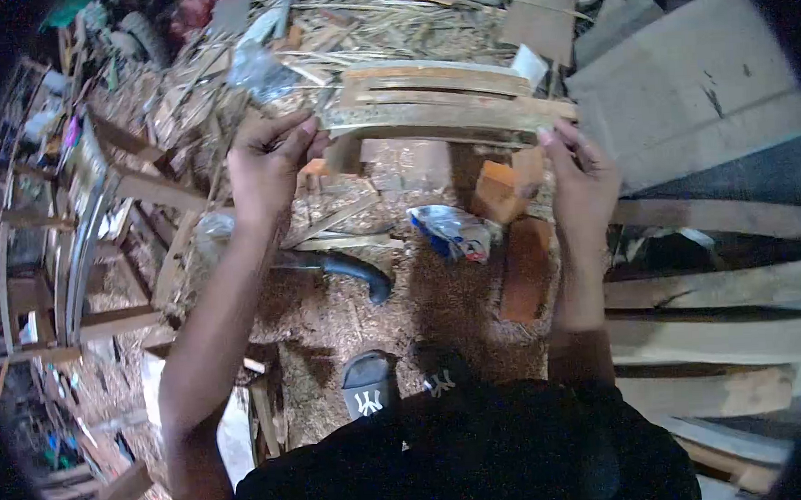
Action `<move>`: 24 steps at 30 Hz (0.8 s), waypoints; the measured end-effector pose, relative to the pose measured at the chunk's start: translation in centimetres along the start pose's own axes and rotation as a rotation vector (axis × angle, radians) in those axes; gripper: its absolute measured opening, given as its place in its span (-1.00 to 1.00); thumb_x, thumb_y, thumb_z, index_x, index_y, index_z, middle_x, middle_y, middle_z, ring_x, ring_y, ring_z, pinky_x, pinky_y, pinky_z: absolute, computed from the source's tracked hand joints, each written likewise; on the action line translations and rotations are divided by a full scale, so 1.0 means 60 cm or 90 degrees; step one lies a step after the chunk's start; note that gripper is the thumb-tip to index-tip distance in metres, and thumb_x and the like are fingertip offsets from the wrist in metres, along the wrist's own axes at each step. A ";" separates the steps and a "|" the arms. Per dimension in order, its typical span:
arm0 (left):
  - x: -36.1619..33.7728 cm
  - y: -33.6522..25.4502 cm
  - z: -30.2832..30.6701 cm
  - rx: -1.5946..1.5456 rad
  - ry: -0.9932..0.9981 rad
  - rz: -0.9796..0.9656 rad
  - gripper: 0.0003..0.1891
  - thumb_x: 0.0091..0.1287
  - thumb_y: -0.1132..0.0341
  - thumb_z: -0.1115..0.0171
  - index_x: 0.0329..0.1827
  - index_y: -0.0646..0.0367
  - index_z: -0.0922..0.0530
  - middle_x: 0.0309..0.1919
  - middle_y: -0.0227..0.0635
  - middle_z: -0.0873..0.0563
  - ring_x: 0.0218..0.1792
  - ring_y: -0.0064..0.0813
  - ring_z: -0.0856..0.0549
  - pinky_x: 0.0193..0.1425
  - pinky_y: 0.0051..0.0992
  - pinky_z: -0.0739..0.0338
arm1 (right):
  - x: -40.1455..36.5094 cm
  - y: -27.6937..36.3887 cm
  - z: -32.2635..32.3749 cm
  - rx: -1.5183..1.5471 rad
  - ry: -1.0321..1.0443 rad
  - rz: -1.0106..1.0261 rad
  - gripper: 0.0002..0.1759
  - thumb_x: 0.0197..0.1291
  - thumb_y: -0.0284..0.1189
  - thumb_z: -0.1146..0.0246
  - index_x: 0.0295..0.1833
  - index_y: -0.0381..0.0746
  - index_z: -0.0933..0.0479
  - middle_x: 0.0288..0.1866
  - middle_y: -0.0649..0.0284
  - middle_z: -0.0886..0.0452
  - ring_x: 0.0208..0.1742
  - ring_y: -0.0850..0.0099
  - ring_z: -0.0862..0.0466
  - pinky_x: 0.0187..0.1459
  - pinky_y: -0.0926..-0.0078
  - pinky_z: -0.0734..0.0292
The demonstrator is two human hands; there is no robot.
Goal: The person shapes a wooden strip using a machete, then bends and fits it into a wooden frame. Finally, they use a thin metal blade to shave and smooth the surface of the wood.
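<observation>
A pale wooden slat [438,117] stretches between my hands at the far side of the work spot. My left hand [267,162] is closed in a pinch at its left end. At the right end, my right hand [584,170] has its thumb and fingers curled against the wood. Several more wooden strips [445,80] lie just beyond the slat. Below it, on the sawdust, rests a tool with a curved black handle [361,273]; its blade is partly hidden behind my left forearm. A shiny plastic packet [452,233] lies to the right of that handle.
An orange block [498,192] and a red brick [524,270] sit beside my right forearm. Wooden frames [96,223] stand at left. Boards [718,336] and a large panel [694,95] fill the right. Scrap sticks cover the back. My sandals [368,376] are on the sawdust.
</observation>
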State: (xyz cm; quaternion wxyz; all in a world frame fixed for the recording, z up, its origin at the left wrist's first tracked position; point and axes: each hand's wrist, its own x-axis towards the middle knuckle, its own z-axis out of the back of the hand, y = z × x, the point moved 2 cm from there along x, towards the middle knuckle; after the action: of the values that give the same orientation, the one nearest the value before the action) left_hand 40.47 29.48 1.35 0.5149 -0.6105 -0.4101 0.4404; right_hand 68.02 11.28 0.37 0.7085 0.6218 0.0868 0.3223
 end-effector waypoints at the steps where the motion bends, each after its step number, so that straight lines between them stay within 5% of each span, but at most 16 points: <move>1: 0.002 0.003 -0.009 0.012 -0.028 -0.034 -0.74 0.41 0.55 -0.26 0.07 0.58 -0.59 -0.13 -0.03 -0.75 -0.19 -0.30 -0.80 0.00 -0.47 -0.75 | -0.003 -0.008 0.007 -0.009 -0.010 0.001 -0.70 0.20 -0.47 -0.46 0.02 -0.37 -0.72 -0.14 0.20 -0.78 -0.14 0.56 -0.67 0.02 0.55 -0.56; 5: -0.009 0.026 -0.018 0.034 -0.032 -0.107 -0.74 0.36 0.43 -0.38 -0.01 0.47 -0.69 -0.11 -0.10 -0.77 -0.11 -0.42 -0.77 0.06 -0.51 -0.69 | -0.020 -0.020 0.019 0.039 0.004 -0.064 -0.71 0.24 -0.49 -0.42 0.05 -0.37 -0.71 -0.13 0.21 -0.78 -0.13 0.56 -0.67 0.02 0.56 -0.56; 7: -0.010 0.032 -0.017 0.119 -0.059 -0.133 -0.79 0.38 0.46 -0.35 -0.05 0.48 -0.70 -0.20 -0.09 -0.80 -0.22 -0.51 -0.76 -0.06 -0.54 -0.68 | -0.021 -0.026 0.020 -0.010 0.005 -0.060 -0.71 0.26 -0.50 -0.40 0.08 -0.35 -0.70 -0.11 0.20 -0.78 -0.10 0.53 -0.67 0.05 0.54 -0.56; 9: -0.008 0.043 -0.009 0.292 -0.069 -0.280 -0.77 0.36 0.40 -0.38 -0.03 0.37 -0.73 -0.21 -0.15 -0.82 -0.22 -0.56 -0.76 -0.06 -0.53 -0.63 | -0.021 -0.032 0.018 -0.050 0.007 -0.018 -0.71 0.27 -0.49 -0.39 0.08 -0.34 -0.70 -0.09 0.18 -0.78 -0.07 0.52 -0.68 0.07 0.53 -0.55; 11: -0.015 0.048 -0.006 0.320 -0.072 -0.229 -0.75 0.38 0.33 -0.36 0.02 0.28 -0.74 -0.18 -0.17 -0.83 -0.18 -0.55 -0.76 -0.01 -0.50 -0.60 | -0.023 -0.037 0.011 -0.086 0.020 0.023 -0.71 0.28 -0.49 -0.39 0.09 -0.33 -0.70 -0.07 0.16 -0.77 -0.04 0.50 -0.68 0.10 0.51 -0.54; 15: -0.012 0.069 -0.008 0.302 -0.088 -0.304 -0.68 0.50 0.26 -0.21 0.13 0.32 -0.68 -0.21 -0.09 -0.83 -0.21 -0.51 -0.76 -0.03 -0.44 -0.61 | -0.023 -0.062 0.004 -0.039 -0.006 -0.008 -0.70 0.29 -0.53 -0.36 0.13 -0.33 -0.69 -0.04 0.22 -0.73 0.03 0.55 -0.59 0.15 0.56 -0.45; 17: -0.028 0.049 -0.022 0.265 -0.081 -0.213 -0.65 0.53 0.23 -0.16 0.18 0.32 -0.65 -0.18 -0.08 -0.82 -0.19 -0.50 -0.76 -0.03 -0.44 -0.60 | -0.024 -0.064 -0.003 -0.051 -0.026 0.015 -0.69 0.31 -0.52 -0.35 0.15 -0.32 -0.68 -0.02 0.19 -0.73 0.04 0.53 -0.59 0.17 0.55 -0.45; 21: -0.024 0.050 -0.021 0.274 -0.088 -0.242 -0.62 0.57 0.20 -0.09 0.19 0.34 -0.63 -0.17 -0.04 -0.82 -0.13 -0.49 -0.76 0.00 -0.41 -0.61 | -0.028 -0.052 -0.002 -0.072 -0.004 0.010 -0.68 0.37 -0.51 -0.27 0.20 -0.30 -0.65 0.05 0.15 -0.71 0.11 0.50 -0.57 0.26 0.50 -0.39; 24: -0.016 0.064 -0.017 0.331 -0.090 -0.297 -0.63 0.55 0.20 -0.11 0.17 0.33 -0.64 -0.15 0.06 -0.79 -0.08 -0.26 -0.80 0.02 -0.32 -0.62 | -0.030 -0.061 -0.001 -0.109 -0.001 0.056 -0.64 0.31 -0.51 -0.29 0.21 -0.31 -0.64 0.08 0.08 -0.66 0.14 0.32 -0.63 0.23 0.39 -0.48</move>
State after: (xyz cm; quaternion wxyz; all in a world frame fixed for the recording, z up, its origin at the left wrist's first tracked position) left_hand 41.34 27.76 -2.25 0.7100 -0.3170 -0.4471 0.4421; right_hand 67.85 10.24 -3.58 0.7442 0.5625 0.0309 0.3590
